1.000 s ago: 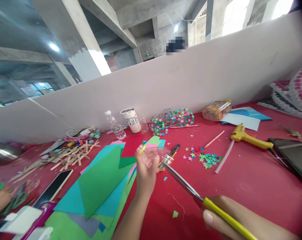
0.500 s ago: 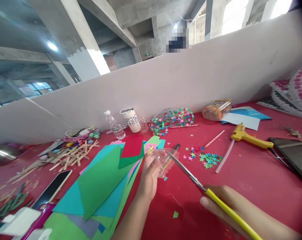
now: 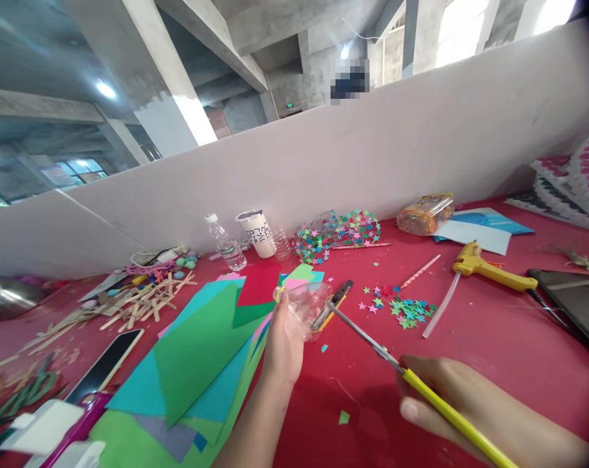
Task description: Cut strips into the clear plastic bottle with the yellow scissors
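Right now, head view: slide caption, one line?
Left hand holds a clear plastic bottle section; right hand holds yellow-handled scissors over a red table scattered with star sequins.

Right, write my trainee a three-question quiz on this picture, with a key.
1. Which hand holds the yellow-handled scissors?

2. True or false: in the picture, the yellow glue gun lies to the right of the loose stars.

3. The left hand holds: (a) a smartphone, (b) a clear plastic bottle piece, (c) a paper cup.

Key: 1. The right hand. 2. True. 3. b.
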Demonstrator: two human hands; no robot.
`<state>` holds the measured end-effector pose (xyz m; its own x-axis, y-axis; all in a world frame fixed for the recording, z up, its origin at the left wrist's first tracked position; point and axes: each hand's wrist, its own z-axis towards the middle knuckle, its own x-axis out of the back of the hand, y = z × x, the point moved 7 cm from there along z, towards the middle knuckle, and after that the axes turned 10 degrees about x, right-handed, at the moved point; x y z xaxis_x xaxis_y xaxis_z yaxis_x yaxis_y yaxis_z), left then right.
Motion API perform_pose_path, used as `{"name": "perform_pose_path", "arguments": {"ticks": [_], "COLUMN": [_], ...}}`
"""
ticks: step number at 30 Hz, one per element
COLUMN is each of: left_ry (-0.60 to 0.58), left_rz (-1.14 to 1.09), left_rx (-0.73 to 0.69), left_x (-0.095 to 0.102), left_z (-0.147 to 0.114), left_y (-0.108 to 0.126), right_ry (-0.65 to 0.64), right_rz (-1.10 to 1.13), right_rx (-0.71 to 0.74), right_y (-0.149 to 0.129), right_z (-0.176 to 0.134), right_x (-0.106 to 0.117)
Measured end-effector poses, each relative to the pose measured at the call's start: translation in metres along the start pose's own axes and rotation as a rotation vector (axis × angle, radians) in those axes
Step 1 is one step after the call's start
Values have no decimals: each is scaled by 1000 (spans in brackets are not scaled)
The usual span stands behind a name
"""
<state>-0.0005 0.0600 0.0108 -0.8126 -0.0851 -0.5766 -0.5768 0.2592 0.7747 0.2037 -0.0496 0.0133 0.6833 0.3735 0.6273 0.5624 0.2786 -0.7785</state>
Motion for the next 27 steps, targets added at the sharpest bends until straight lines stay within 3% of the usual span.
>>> {"name": "perform_pose_path", "arguments": {"ticks": [7, 15, 23, 27], "left_ry": [-88, -158, -105, -101], "left_rz": [108, 184, 226, 226], "left_rx": [14, 24, 0, 17], "left_x": [-4, -10, -7, -7], "left_z": [-4, -5, -7, -7], "left_y": [-10, -15, -14, -15], "right_ry": [15, -11, -25, -22], "right_rz": [69, 481, 174, 155], "right_rx": [7, -84, -57, -70], "right_y": [3, 15, 9, 9], "right_z": [-2, -7, 0, -1], "right_x": [-6, -23, -15, -15]}}
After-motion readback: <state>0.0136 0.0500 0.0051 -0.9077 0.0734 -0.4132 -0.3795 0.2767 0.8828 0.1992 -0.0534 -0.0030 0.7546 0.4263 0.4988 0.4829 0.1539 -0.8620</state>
